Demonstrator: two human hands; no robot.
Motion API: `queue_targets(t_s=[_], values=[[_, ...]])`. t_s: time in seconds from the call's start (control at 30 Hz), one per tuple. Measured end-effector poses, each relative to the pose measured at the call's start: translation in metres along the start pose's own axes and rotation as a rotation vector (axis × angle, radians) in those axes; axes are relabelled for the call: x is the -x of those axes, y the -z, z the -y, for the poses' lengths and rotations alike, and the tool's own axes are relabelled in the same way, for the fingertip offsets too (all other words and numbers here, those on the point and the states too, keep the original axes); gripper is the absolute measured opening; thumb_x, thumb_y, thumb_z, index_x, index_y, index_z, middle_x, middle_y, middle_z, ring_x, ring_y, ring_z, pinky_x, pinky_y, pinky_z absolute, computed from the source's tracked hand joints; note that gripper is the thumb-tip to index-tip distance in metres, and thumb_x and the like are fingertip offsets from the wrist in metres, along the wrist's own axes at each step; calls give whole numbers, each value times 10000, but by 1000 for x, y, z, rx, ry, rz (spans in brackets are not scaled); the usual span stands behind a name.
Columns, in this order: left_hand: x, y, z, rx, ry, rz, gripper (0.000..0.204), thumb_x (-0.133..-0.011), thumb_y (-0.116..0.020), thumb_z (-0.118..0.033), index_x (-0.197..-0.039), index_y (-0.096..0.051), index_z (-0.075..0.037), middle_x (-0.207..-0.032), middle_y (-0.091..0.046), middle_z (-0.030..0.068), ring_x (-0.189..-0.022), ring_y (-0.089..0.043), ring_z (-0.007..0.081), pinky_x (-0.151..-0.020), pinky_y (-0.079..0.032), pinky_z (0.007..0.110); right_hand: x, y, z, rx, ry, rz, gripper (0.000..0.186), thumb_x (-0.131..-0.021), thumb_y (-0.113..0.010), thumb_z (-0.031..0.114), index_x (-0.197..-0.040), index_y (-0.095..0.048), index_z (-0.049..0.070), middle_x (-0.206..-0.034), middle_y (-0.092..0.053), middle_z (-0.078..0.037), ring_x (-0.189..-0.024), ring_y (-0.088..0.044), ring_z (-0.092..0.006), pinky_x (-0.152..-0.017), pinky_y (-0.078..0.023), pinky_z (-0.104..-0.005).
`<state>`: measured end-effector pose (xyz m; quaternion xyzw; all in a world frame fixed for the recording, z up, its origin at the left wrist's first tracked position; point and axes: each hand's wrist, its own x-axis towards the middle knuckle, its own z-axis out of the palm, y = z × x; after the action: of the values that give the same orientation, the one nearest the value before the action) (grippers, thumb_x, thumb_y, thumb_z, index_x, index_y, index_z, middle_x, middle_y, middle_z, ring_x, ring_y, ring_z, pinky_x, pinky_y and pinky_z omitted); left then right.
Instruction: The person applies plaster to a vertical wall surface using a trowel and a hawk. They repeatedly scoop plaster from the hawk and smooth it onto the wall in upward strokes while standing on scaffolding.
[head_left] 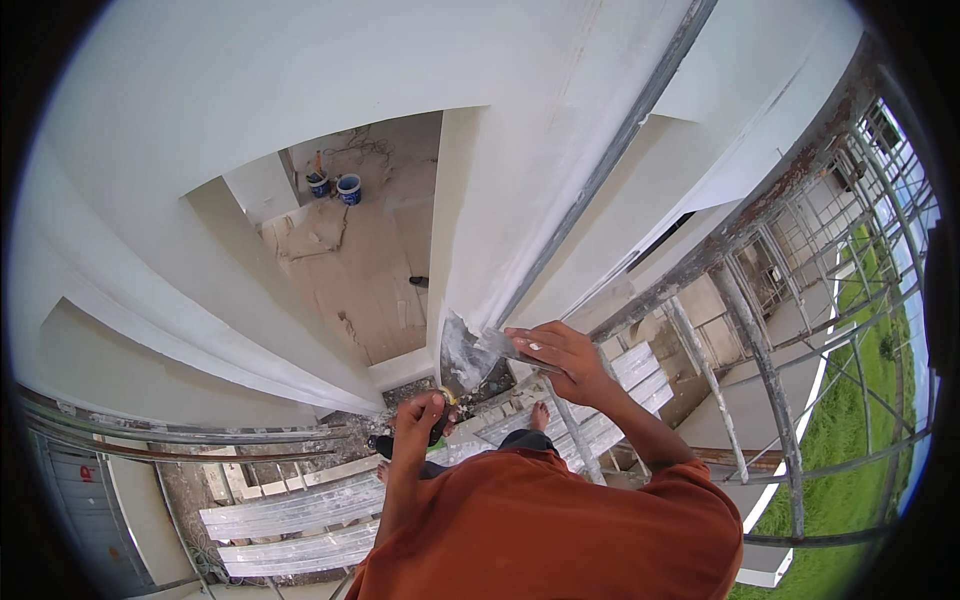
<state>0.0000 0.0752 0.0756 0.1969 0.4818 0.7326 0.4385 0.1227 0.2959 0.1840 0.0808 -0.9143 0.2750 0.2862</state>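
My right hand [560, 360] is closed around a putty knife [533, 357], with white smears on the fingers. The knife's tip touches or overlaps a broad, putty-smeared metal blade [468, 358] just left of it. My left hand [416, 416] grips a wide scraper by its handle, yellow [449, 396] near the blade end; the broad blade appears to belong to it. Fingers hide most of this handle. Both tools are in front of the lower part of a white wall column [530, 170].
Scaffold planks [300, 513] lie under my bare feet [540, 416]. Metal scaffold pipes [765, 390] stand at the right, with green grass [860, 400] far below. Through a wall opening, blue buckets [348, 188] stand on a dusty floor [370, 270]. A grey pipe [610, 150] runs beside the column.
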Motion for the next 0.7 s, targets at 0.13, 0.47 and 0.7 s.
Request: queue_targets(t_s=[0.13,0.47,0.7], values=[[-3,5,9,-72,-29,14,363,-949,-533,-304,-770,-588,7,-684,-561,37,-556,-480,92,-513,-378,233,6,-21,3,-22,-9,-194,605,-622,-571,-111,-1195,-589,82,-1170,-635,-76,-899,-620,-274,-755,-513,-339],[15,30,29,54,-41,-169,359,-913,-577,-327,-892,-549,30,-706,-556,103,-520,-489,134,-446,-390,234,61,-62,-69,247,159,177,621,-670,-595,-12,-1263,-545,164,-1268,-567,46,-943,-544,-205,-800,-463,-321],[-4,0,-10,-63,-90,-227,395,-918,-554,-356,-933,-534,38,-664,-508,64,-498,-464,128,-434,-381,215,17,-72,-27,-335,-190,-625,558,-721,-601,-77,-1254,-543,80,-1134,-621,-73,-857,-595,-259,-719,-522,-342]])
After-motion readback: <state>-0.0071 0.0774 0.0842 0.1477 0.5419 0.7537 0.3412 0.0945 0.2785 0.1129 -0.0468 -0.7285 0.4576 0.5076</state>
